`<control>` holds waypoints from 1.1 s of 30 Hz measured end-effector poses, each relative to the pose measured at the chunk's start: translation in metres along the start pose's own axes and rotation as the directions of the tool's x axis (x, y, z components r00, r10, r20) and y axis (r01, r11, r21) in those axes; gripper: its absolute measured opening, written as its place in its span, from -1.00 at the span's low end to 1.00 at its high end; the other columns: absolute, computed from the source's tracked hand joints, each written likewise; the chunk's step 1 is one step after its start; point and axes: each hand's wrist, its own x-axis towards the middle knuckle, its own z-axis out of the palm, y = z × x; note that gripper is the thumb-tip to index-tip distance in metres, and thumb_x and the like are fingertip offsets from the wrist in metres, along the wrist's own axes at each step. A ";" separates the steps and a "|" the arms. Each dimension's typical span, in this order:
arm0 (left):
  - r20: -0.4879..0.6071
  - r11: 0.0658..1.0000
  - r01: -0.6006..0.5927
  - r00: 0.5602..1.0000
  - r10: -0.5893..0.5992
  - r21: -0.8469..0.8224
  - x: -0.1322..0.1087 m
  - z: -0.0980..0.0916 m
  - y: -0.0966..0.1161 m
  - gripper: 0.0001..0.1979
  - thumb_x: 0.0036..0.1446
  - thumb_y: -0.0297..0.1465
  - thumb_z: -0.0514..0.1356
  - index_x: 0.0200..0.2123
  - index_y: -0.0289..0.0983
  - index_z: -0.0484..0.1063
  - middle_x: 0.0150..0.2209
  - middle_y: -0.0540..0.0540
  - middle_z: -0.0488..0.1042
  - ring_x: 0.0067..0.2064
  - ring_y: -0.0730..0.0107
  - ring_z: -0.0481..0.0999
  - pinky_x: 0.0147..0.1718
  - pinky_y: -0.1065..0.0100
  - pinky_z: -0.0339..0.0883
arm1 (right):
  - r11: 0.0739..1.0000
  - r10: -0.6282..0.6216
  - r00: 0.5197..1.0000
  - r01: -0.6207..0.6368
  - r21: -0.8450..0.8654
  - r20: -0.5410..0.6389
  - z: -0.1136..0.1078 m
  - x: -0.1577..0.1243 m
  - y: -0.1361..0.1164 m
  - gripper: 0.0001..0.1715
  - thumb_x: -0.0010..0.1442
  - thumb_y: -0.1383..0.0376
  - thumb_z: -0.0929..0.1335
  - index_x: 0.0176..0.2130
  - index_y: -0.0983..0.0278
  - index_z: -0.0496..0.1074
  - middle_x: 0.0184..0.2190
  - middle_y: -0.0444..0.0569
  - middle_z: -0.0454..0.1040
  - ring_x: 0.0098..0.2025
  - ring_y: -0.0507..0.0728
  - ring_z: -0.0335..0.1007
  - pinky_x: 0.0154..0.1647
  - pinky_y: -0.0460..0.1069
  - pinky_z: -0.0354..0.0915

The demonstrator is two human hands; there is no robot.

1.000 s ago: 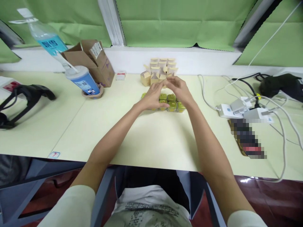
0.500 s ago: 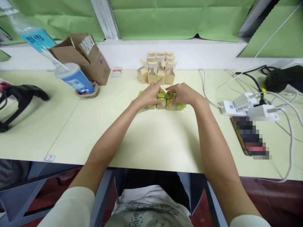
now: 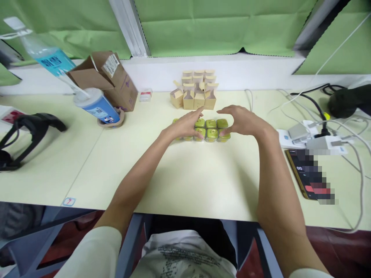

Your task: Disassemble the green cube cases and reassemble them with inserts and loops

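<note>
Your left hand (image 3: 185, 125) and right hand (image 3: 246, 122) arch wide over green-lidded jars (image 3: 212, 133). These seem light, stiff and slick; grip opposite side walls.

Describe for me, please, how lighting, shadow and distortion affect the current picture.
Head view: pale glare on the tabletop in front of the green-lidded jars; head view: soft shadow beside the right forearm; head view: blocky pixelation hides part of the phone; head view: the bottle leans near the left edge, probably wide-angle stretch.
</note>
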 end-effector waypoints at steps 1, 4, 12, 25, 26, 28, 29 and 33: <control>0.016 1.000 0.007 1.000 -0.007 0.007 -0.003 -0.006 0.000 0.34 0.04 -0.21 0.60 0.73 -0.18 -0.06 0.60 -0.41 0.34 0.59 -0.27 0.39 0.49 -0.08 0.35 | 0.999 0.032 0.999 -0.031 -0.016 0.028 -0.001 0.000 0.005 0.13 0.13 0.18 0.72 0.56 0.19 0.46 0.60 0.19 0.40 0.58 0.56 0.35 0.51 0.38 0.43; 0.050 0.992 0.079 0.995 -0.084 0.102 -0.011 -0.023 -0.004 0.33 -0.03 -0.26 0.62 0.71 -0.17 0.03 0.55 -0.40 0.43 0.56 -0.34 0.43 0.46 -0.08 0.38 | 0.991 0.135 0.983 -0.132 -0.035 0.127 0.001 0.004 0.013 0.01 0.13 0.24 0.71 0.48 0.23 0.56 0.48 0.18 0.55 0.46 0.53 0.51 0.37 0.26 0.56; 0.033 0.979 0.111 0.992 -0.118 0.170 -0.012 -0.026 -0.015 0.18 -0.07 -0.27 0.60 0.60 -0.13 0.23 0.37 -0.27 0.64 0.41 -0.31 0.57 0.34 0.00 0.46 | 0.970 0.237 0.966 -0.229 -0.079 0.106 0.015 0.016 0.010 -0.12 0.06 0.31 0.73 0.35 0.21 0.68 0.16 0.15 0.73 0.15 0.42 0.69 0.13 0.20 0.66; 0.066 0.977 0.135 0.987 -0.148 0.166 -0.031 -0.049 -0.010 0.28 -0.06 -0.18 0.59 0.65 -0.19 0.10 0.56 -0.37 0.43 0.56 -0.33 0.41 0.46 -0.01 0.37 | 0.981 0.188 0.958 -0.192 0.000 0.217 0.002 0.003 0.008 -0.01 0.25 0.20 0.67 0.53 0.19 0.44 0.41 0.19 0.60 0.33 0.41 0.62 0.18 0.16 0.59; 0.062 0.968 0.170 0.981 -0.184 0.183 -0.036 -0.055 -0.012 0.28 -0.06 -0.20 0.59 0.66 -0.16 0.10 0.54 -0.35 0.47 0.54 -0.33 0.44 0.43 -0.01 0.39 | 0.980 0.184 0.955 -0.195 0.027 0.235 0.000 0.002 0.009 0.09 0.22 0.19 0.68 0.58 0.17 0.38 0.46 0.18 0.55 0.36 0.41 0.61 0.18 0.16 0.60; 0.067 0.943 0.236 0.964 -0.258 0.233 -0.042 -0.063 -0.013 0.25 -0.04 -0.24 0.59 0.65 -0.10 0.12 0.45 -0.28 0.57 0.47 -0.32 0.53 0.36 0.01 0.45 | 0.977 0.185 0.948 -0.206 0.052 0.260 -0.001 -0.001 0.007 0.20 0.14 0.24 0.72 0.60 0.16 0.36 0.50 0.19 0.52 0.37 0.42 0.62 0.20 0.16 0.61; 0.071 0.932 0.254 0.957 -0.281 0.259 -0.044 -0.065 -0.014 0.22 -0.03 -0.27 0.58 0.65 -0.08 0.12 0.42 -0.25 0.60 0.44 -0.31 0.56 0.33 0.02 0.47 | 0.976 0.191 0.946 -0.210 0.047 0.262 -0.001 -0.001 0.005 0.18 0.10 0.28 0.72 0.58 0.18 0.40 0.48 0.19 0.54 0.36 0.43 0.63 0.19 0.15 0.62; 0.063 0.918 0.245 0.959 -0.277 0.312 -0.044 -0.057 -0.017 0.20 0.01 -0.39 0.53 0.66 -0.04 0.10 0.32 -0.24 0.65 0.35 -0.31 0.62 0.25 0.02 0.52 | 0.972 0.232 0.945 -0.237 -0.007 0.229 0.005 0.002 0.004 0.03 0.04 0.38 0.72 0.44 0.19 0.58 0.30 0.18 0.69 0.25 0.43 0.69 0.07 0.14 0.66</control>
